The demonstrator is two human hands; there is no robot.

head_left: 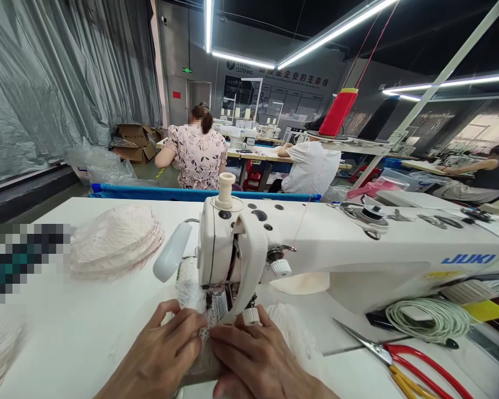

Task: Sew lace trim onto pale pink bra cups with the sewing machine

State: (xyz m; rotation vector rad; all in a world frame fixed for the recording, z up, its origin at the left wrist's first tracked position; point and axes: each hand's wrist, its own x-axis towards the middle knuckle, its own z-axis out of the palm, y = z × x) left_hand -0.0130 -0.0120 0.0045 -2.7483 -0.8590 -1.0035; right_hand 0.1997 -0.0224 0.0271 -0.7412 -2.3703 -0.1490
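Observation:
White lace fabric (190, 295) runs under the needle area of a white JUKI sewing machine (357, 244). To the left of the presser foot, my left hand (166, 346) has bent fingers closed on the lace. My right hand (255, 352) pinches the same lace just in front of the foot, its fingertips close to those of the left. More gathered lace (291, 327) spreads out beyond the right hand. The needle tip is hidden behind the machine's front guard and my fingers.
A stack of white lace pieces (114, 241) lies at left. Red-and-yellow-handled scissors (388, 354) rest at right, near a coiled pale cord (428, 320). A red thread cone (338, 113) stands above the machine. Two people (197, 149) sit at machines ahead; another (490, 172) is far right.

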